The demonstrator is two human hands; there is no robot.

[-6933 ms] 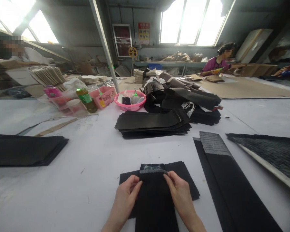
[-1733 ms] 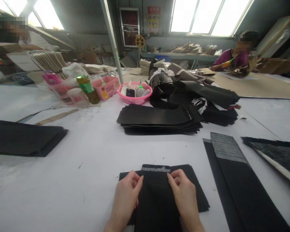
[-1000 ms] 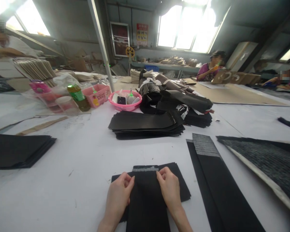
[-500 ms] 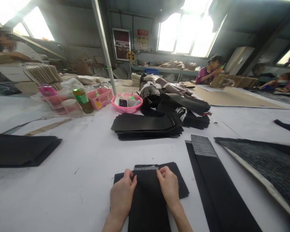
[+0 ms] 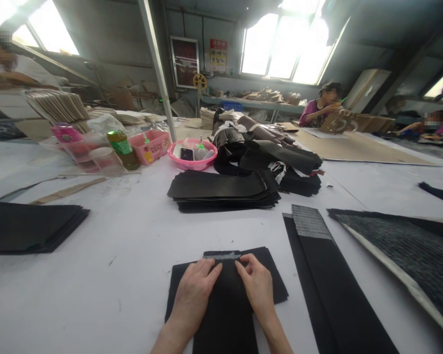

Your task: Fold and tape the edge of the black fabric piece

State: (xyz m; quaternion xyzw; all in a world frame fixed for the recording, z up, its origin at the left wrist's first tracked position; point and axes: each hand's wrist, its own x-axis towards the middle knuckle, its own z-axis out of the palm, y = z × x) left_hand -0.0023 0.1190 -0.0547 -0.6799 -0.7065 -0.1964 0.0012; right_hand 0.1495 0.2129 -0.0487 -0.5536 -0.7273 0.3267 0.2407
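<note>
A long black strip (image 5: 225,309) of sheet material lies lengthwise before me, its far end over other black pieces (image 5: 269,275) set crosswise under it. Along that far end runs a narrow grey band (image 5: 221,255). My left hand (image 5: 196,290) has its fingers bent and the thumb close to them at the strip's upper left edge, gripping it. At the upper right edge, my right hand (image 5: 256,282) pinches the same strip between thumb and forefinger. Both hands rest low over the pieces; what lies under the fingertips is hidden.
Beyond my hands sits a stack of black pieces (image 5: 221,189), with another stack (image 5: 29,228) at left. Long black strips (image 5: 339,280) with grey ends lie at right. Farther back are a pink basin (image 5: 192,162), a bottle (image 5: 122,151) and a pink box (image 5: 151,147). Other people sit around the tables.
My left hand has shifted slightly right and inward over the strip, its fingers now lying nearer the grey band. The right hand has barely moved.
</note>
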